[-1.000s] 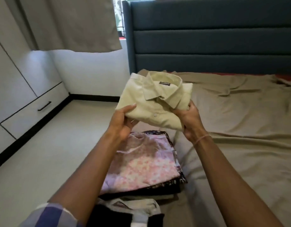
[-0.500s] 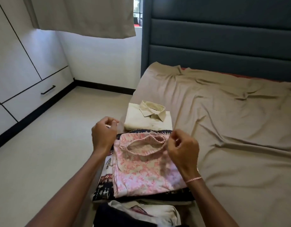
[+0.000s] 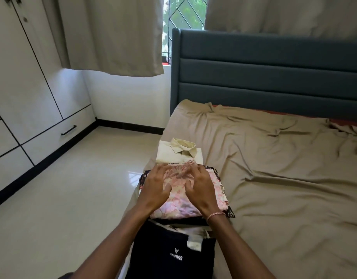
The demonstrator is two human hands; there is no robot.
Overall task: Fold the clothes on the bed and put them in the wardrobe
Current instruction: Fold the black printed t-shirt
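The folded pink floral garment (image 3: 174, 204) lies on top of a small stack at the left edge of the bed (image 3: 274, 178), on the near side of the mattress. Both hands rest flat on it with fingers spread: the left hand (image 3: 156, 187) on its left part, the right hand (image 3: 200, 188) on its right part, fingertips reaching its gathered far edge. A thin pink bracelet (image 3: 214, 215) circles the right wrist. Under the pink piece a dark patterned cloth (image 3: 223, 190) shows at the right side. Just beyond the stack, touching its far edge, sits a folded cream collared shirt (image 3: 179, 152), collar up. Nearer than the stack lies a dark navy garment (image 3: 169, 254) with white lettering. The bed's tan sheet is creased; a teal padded headboard (image 3: 274, 77) stands at the far end. White wardrobe (image 3: 22, 87) doors and drawers line the left wall across the glossy floor (image 3: 73, 188), and beige curtains (image 3: 113, 33) hang beside a window (image 3: 183, 17)
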